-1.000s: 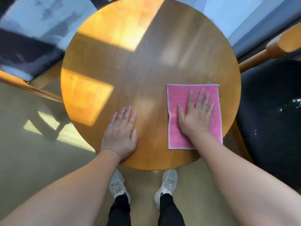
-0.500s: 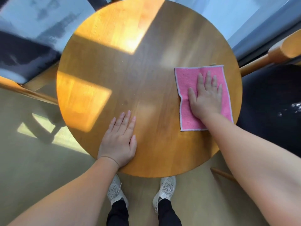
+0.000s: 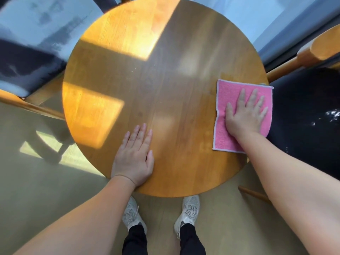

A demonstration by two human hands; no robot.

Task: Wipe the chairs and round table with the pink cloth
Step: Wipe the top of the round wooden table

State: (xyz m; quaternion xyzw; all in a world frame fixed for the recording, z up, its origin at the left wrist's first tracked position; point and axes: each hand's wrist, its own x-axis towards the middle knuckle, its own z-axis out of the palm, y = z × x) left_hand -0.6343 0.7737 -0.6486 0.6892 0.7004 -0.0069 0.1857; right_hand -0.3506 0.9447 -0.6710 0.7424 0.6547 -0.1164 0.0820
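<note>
The round, honey-coloured wooden bench (image 3: 165,80) fills the view, sunlit in patches. At its three o'clock edge lies the flat pink square cloth (image 3: 226,137), its far corner overhanging the rim; the right hand (image 3: 245,116) presses on it, fingers spread. The left hand (image 3: 135,159) lies palm-down at six o'clock. A dark-seated wooden chair (image 3: 303,111) stands just beside the cloth.

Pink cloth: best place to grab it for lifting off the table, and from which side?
Probably the far-right corner of the pink cloth, approached from the right. That corner hangs just past the round table edge, so fingers can likely get under it. Elsewhere the cloth lies flat under the open right hand, offering no fold to pinch.
</note>
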